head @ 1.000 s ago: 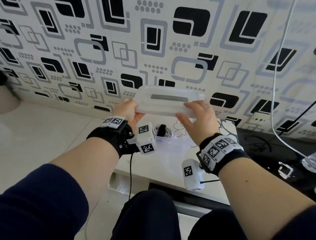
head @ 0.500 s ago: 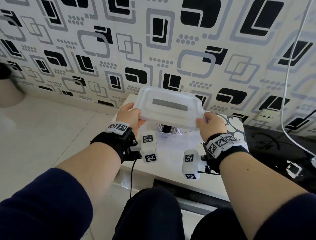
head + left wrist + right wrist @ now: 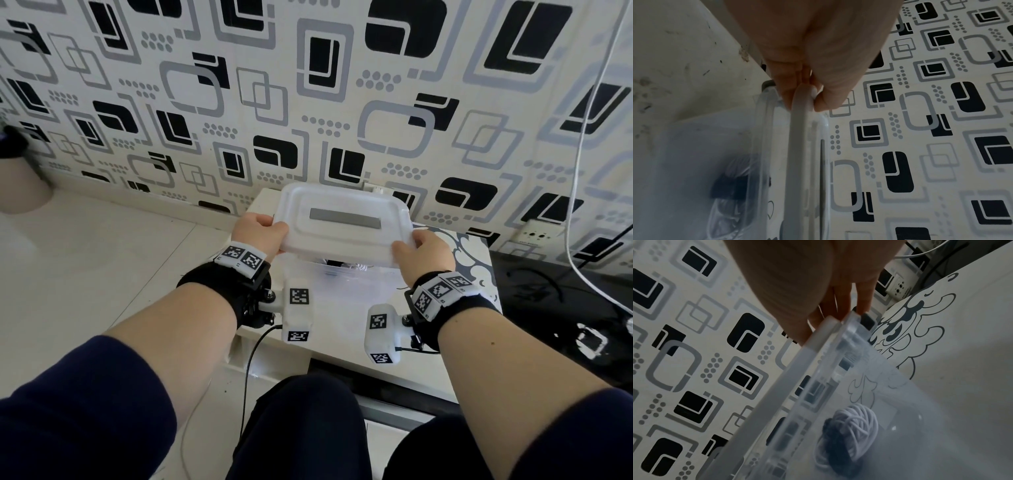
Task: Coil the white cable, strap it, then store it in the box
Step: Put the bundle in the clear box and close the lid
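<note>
A translucent white lid with a grey strip hovers just over the clear plastic box on the low white table. My left hand pinches the lid's left edge, thumb on top. My right hand grips its right near corner. Inside the box lies the coiled white cable with a black strap round it; through the box wall the strap shows as a dark blur. From the head camera the lid hides most of the coil.
A patterned wall stands right behind the table. A loose white cable hangs down the wall at the right, near a socket. Pale floor lies to the left, a dark surface to the right. My knees sit below the table's front edge.
Both hands have brought the lid down and forward over the box. It now covers nearly all of the coiled cable, which showed plainly a second ago.
</note>
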